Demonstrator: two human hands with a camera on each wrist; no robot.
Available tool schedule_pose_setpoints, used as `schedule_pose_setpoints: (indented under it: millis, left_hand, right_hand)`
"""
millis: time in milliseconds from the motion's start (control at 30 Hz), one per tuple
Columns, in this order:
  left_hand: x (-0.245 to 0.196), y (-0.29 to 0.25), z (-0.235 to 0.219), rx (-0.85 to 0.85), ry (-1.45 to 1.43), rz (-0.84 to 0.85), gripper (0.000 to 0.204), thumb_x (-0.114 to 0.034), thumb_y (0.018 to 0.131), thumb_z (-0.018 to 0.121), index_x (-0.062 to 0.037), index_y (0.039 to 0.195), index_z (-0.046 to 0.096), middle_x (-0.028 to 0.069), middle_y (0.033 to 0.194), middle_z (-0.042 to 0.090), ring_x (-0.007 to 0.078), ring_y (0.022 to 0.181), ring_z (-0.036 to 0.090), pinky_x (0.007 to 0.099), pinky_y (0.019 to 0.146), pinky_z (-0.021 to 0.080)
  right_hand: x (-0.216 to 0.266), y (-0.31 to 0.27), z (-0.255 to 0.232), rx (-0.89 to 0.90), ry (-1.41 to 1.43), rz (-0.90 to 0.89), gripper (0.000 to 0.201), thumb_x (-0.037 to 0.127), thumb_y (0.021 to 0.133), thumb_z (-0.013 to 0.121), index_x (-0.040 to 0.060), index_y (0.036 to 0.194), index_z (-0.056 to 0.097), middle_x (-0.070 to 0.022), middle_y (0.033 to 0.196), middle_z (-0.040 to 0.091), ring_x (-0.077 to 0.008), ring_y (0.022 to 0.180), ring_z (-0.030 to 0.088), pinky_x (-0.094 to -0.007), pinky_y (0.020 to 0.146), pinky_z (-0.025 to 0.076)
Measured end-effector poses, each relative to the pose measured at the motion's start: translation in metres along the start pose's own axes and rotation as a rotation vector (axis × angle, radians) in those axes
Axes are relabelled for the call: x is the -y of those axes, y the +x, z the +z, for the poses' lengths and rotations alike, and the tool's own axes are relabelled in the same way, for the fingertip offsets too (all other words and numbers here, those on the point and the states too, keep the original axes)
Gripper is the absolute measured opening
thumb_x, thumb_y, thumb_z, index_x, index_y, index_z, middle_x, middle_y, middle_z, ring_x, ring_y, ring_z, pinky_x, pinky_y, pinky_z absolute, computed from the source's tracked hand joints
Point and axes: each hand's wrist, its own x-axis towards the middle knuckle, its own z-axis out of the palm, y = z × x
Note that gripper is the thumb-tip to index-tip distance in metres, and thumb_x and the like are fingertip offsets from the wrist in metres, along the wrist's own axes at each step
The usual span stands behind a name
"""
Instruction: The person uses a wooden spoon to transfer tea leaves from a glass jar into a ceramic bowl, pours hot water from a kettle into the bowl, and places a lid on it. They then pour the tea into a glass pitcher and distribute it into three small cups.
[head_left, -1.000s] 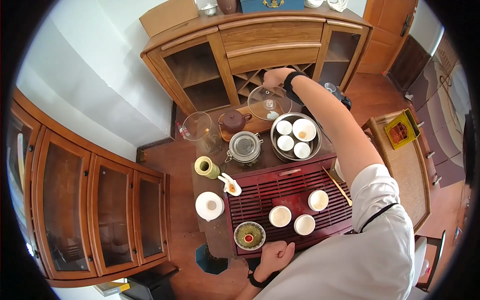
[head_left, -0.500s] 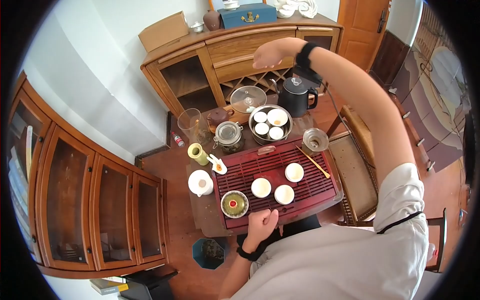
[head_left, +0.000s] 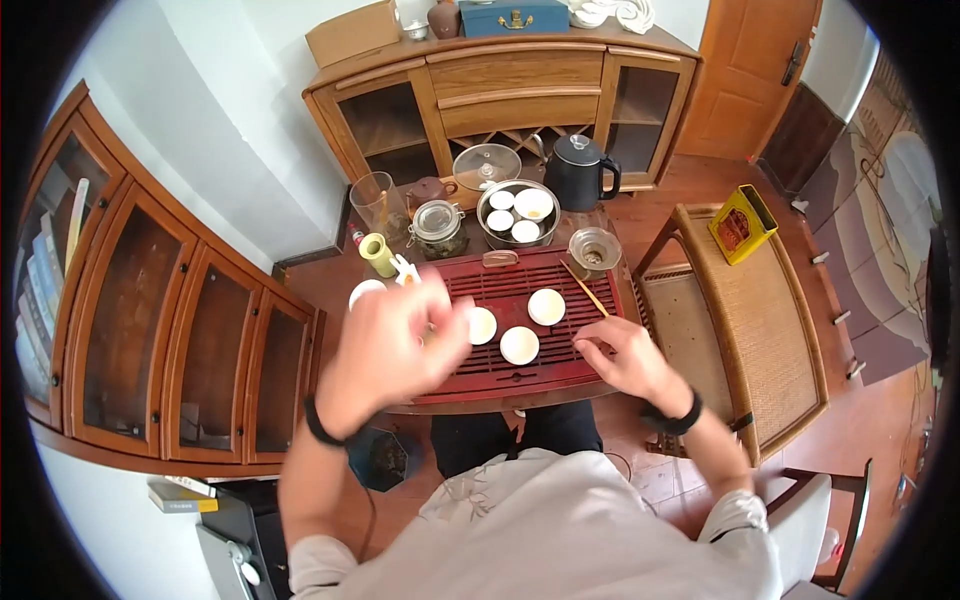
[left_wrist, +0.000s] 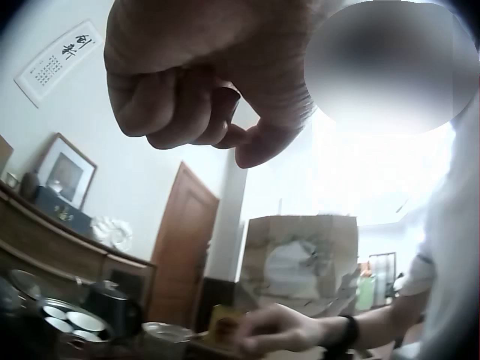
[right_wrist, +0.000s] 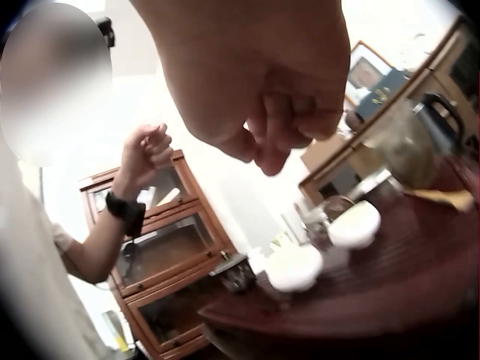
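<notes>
Red slatted tray (head_left: 535, 270) | left hand (head_left: 393, 338) raised over its left side, curled closed, empty | right hand (head_left: 630, 358) by its near-right corner, relaxed, empty | three cups (head_left: 519, 346) on it

From my remote seat I look down on a room with white walls (head_left: 240, 60) and a reddish-brown floor (head_left: 720, 172). A glass-fronted wooden cabinet (head_left: 165, 310) lines the left; a wooden sideboard (head_left: 520, 85) stands across the back, near an orange-brown door (head_left: 745, 100). Woven rattan furniture (head_left: 785, 340) sits to the right. Through the left wrist view, I see a framed picture (left_wrist: 67, 171) and strong, pale light (left_wrist: 360, 169).
</notes>
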Motion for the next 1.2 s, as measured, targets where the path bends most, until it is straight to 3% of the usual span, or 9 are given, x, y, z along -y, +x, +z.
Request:
schedule_pose_setpoints:
  millis: [33, 100, 200, 267, 367, 467, 633, 733, 1200]
  left_hand:
    - [0.017, 0.022, 0.001, 0.019, 0.096, -0.052, 0.031, -0.014, 0.090, 0.081, -0.0058, 0.073, 0.056, 0.0018, 0.055, 0.046, 0.0128, 0.049, 0.042, 0.0319, 0.050, 0.036]
    - [0.049, 0.070, 0.009, 0.066, 0.194, -0.120, 0.023, -0.019, 0.090, 0.080, -0.0063, 0.091, 0.060, 0.0038, 0.057, 0.047, 0.0179, 0.051, 0.045, 0.0339, 0.053, 0.038]
    - [0.097, 0.126, 0.035, 0.190, 0.402, -0.120, 0.028, -0.022, 0.088, 0.079, -0.0094, 0.107, 0.063, 0.0059, 0.068, 0.057, 0.0242, 0.062, 0.057, 0.0387, 0.060, 0.046]
    - [0.134, 0.152, 0.060, 0.310, 0.528, 0.041, 0.041, -0.025, 0.085, 0.079, -0.0108, 0.121, 0.065, 0.0090, 0.090, 0.068, 0.0304, 0.085, 0.068, 0.0444, 0.074, 0.055]
    - [0.172, 0.176, 0.100, 0.405, 0.503, -0.040, 0.051, -0.026, 0.084, 0.080, -0.0142, 0.132, 0.065, 0.0123, 0.114, 0.068, 0.0332, 0.104, 0.071, 0.0479, 0.086, 0.058]
    - [0.188, 0.193, 0.125, 0.545, 0.660, 0.020, 0.061, -0.023, 0.082, 0.082, -0.0191, 0.140, 0.063, 0.0144, 0.127, 0.065, 0.0364, 0.113, 0.071, 0.0493, 0.093, 0.059]
    - [0.235, 0.217, 0.158, 0.559, 0.715, 0.139, 0.061, -0.013, 0.079, 0.083, -0.0186, 0.138, 0.065, 0.0146, 0.127, 0.065, 0.0383, 0.110, 0.072, 0.0492, 0.091, 0.060]
    - [0.244, 0.223, 0.176, 0.632, 0.816, 0.199, 0.044, -0.002, 0.081, 0.077, -0.0142, 0.123, 0.070, 0.0156, 0.125, 0.068, 0.0383, 0.103, 0.074, 0.0487, 0.088, 0.061]
    - [0.270, 0.237, 0.209, 0.711, 0.843, 0.235, 0.043, -0.003, 0.079, 0.081, -0.0098, 0.120, 0.070, 0.0176, 0.120, 0.067, 0.0377, 0.101, 0.076, 0.0484, 0.083, 0.064]
  right_hand:
    - [-0.009, -0.016, 0.010, -0.054, 0.067, 0.232, 0.009, 0.011, 0.095, 0.077, 0.0028, 0.099, 0.076, -0.0140, 0.084, 0.073, -0.0320, 0.079, 0.071, -0.0424, 0.076, 0.060]
    - [-0.033, -0.037, 0.034, -0.227, 0.037, 0.327, 0.007, 0.009, 0.094, 0.077, 0.0033, 0.097, 0.077, -0.0110, 0.078, 0.070, -0.0294, 0.074, 0.068, -0.0413, 0.072, 0.057]
    - [-0.051, -0.045, 0.048, -0.325, -0.151, 0.132, 0.003, 0.008, 0.091, 0.078, 0.0069, 0.093, 0.077, -0.0075, 0.073, 0.068, -0.0283, 0.069, 0.064, -0.0415, 0.070, 0.053]
    - [-0.053, -0.041, 0.052, -0.342, -0.205, 0.099, 0.004, 0.008, 0.089, 0.079, 0.0077, 0.091, 0.076, -0.0070, 0.077, 0.070, -0.0290, 0.073, 0.065, -0.0420, 0.073, 0.052]
    - [-0.058, -0.039, 0.058, -0.350, -0.221, 0.085, 0.005, 0.008, 0.089, 0.079, 0.0078, 0.091, 0.075, -0.0072, 0.080, 0.072, -0.0294, 0.075, 0.065, -0.0425, 0.073, 0.052]
    - [-0.066, -0.037, 0.063, -0.362, -0.231, 0.078, 0.006, 0.008, 0.089, 0.079, 0.0080, 0.093, 0.075, -0.0074, 0.082, 0.073, -0.0292, 0.077, 0.066, -0.0426, 0.074, 0.052]
    - [-0.070, -0.037, 0.068, -0.341, -0.226, 0.118, 0.007, 0.007, 0.088, 0.079, 0.0080, 0.093, 0.074, -0.0067, 0.083, 0.073, -0.0294, 0.079, 0.066, -0.0425, 0.076, 0.051]
    - [-0.071, -0.037, 0.069, -0.357, -0.222, 0.149, 0.007, 0.007, 0.087, 0.079, 0.0081, 0.092, 0.075, -0.0066, 0.082, 0.072, -0.0291, 0.079, 0.066, -0.0423, 0.076, 0.051]
    - [-0.068, -0.034, 0.071, -0.313, -0.311, 0.131, 0.010, 0.007, 0.086, 0.080, 0.0099, 0.092, 0.073, -0.0048, 0.078, 0.069, -0.0264, 0.076, 0.064, -0.0410, 0.073, 0.050]
